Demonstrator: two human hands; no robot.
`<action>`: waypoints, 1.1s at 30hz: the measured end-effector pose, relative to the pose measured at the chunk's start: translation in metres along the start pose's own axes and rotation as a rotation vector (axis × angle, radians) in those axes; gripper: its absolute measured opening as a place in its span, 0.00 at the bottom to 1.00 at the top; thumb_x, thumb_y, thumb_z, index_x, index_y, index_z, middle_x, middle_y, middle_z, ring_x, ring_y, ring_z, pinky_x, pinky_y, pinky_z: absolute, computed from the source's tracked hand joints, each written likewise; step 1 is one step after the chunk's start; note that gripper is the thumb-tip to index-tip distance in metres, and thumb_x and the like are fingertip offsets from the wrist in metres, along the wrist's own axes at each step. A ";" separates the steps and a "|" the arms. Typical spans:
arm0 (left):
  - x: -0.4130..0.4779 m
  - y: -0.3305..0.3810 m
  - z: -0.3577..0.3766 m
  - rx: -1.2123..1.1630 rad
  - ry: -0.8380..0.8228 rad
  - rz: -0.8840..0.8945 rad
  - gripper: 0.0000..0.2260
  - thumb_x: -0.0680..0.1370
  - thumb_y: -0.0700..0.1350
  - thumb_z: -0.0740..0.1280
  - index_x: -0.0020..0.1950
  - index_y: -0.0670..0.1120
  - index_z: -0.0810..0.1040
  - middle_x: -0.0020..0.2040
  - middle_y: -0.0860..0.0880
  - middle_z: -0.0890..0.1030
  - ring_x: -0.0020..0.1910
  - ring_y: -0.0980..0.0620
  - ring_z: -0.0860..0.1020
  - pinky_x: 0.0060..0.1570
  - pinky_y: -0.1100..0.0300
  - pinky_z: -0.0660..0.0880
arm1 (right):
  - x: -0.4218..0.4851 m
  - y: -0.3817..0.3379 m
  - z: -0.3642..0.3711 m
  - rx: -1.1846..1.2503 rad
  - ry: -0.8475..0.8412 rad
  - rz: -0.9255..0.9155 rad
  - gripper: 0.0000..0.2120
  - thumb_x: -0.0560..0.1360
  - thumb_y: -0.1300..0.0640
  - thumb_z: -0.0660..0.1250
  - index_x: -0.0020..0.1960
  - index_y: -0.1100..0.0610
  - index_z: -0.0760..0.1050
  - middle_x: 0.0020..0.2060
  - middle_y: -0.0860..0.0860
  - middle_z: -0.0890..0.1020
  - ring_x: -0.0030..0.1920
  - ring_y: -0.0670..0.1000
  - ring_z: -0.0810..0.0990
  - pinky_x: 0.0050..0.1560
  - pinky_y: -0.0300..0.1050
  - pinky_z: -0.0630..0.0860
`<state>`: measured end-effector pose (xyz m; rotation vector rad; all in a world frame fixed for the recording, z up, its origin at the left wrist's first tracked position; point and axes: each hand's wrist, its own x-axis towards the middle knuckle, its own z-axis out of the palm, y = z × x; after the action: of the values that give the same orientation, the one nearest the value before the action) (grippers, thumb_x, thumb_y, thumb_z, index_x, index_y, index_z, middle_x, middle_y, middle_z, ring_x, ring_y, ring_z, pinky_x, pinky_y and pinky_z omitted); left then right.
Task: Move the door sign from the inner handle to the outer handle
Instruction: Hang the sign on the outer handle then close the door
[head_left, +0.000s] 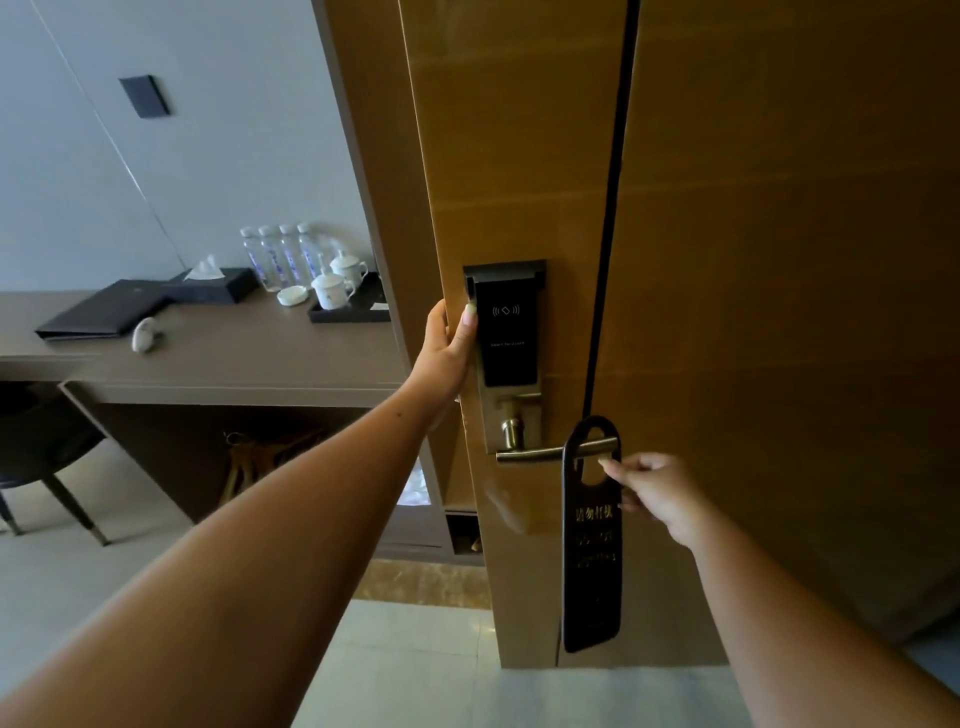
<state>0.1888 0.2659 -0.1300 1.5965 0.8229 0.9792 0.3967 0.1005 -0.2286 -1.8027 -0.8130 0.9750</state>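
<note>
A long black door sign (592, 566) with gold lettering hangs by its hole on the brass lever handle (530, 455) of the wooden door's (753, 312) outer face, under a black card-reader lock (506, 332). My right hand (652, 493) pinches the sign's right edge beside the hole. My left hand (449, 345) grips the door's edge at lock height, thumb on the outer face and fingers wrapped behind. The inner handle is hidden behind the door.
Through the opening to the left is a brown desk (218, 358) with a black folder (98, 312), a tissue box (213, 283), several water bottles (280, 254), two lidded cups (337, 280) and a black tray. A dark chair (41, 447) stands at far left. Pale floor tiles lie below.
</note>
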 end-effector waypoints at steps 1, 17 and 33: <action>0.001 -0.001 0.000 0.005 -0.002 0.009 0.46 0.64 0.76 0.61 0.74 0.52 0.56 0.68 0.51 0.68 0.64 0.55 0.69 0.57 0.56 0.71 | 0.002 0.001 0.008 0.026 -0.005 -0.029 0.08 0.69 0.49 0.72 0.34 0.52 0.81 0.32 0.49 0.84 0.31 0.46 0.82 0.28 0.37 0.74; 0.002 -0.006 -0.004 0.100 0.014 0.009 0.36 0.71 0.69 0.59 0.71 0.48 0.58 0.57 0.58 0.72 0.51 0.69 0.74 0.40 0.73 0.74 | 0.026 0.002 0.092 0.071 -0.003 -0.136 0.09 0.65 0.52 0.76 0.38 0.53 0.77 0.37 0.49 0.84 0.37 0.46 0.83 0.29 0.36 0.77; -0.036 0.002 -0.020 -0.102 0.079 -0.051 0.22 0.81 0.57 0.53 0.36 0.45 0.75 0.33 0.49 0.80 0.36 0.53 0.79 0.43 0.57 0.76 | -0.059 0.003 -0.011 -0.151 0.505 -0.011 0.06 0.76 0.53 0.64 0.49 0.54 0.75 0.43 0.52 0.79 0.44 0.53 0.78 0.45 0.52 0.77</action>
<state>0.1555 0.2416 -0.1322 1.4510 0.8497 1.0371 0.3785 0.0455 -0.2119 -2.0492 -0.5851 0.4219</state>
